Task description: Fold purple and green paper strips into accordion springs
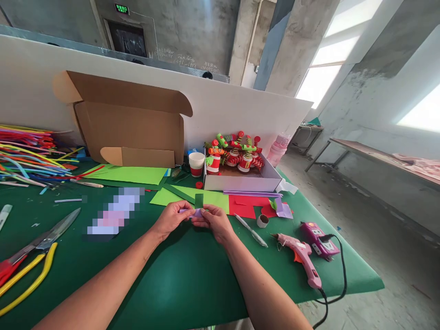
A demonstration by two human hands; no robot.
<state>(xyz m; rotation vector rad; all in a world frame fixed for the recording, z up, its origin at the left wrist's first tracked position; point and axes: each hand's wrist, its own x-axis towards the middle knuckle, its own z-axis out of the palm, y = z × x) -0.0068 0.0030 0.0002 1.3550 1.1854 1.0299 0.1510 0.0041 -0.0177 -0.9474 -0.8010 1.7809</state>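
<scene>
Between my two hands, above the middle of the green table, is a small strip of purple paper [197,213]. My left hand [173,219] pinches its left end with thumb and forefinger. At the other end my right hand [215,222] grips it the same way, fingers curled beneath. A dark green paper piece [199,200] stands up just behind the strip; whether it is joined to it I cannot tell. Beyond my hands lie light green sheets [216,197] and red paper [242,210]. To the right of my right hand are a white pen [250,230] and a small paper roll [262,221].
A pink glue gun [299,252] and a purple power strip [319,240] with a black cord sit at right. Large scissors [44,243] lie at left. Behind are stacked paper cups [196,164], a box [240,184] of red-green crafts, an open cardboard box [130,128] and pipe cleaners [27,158].
</scene>
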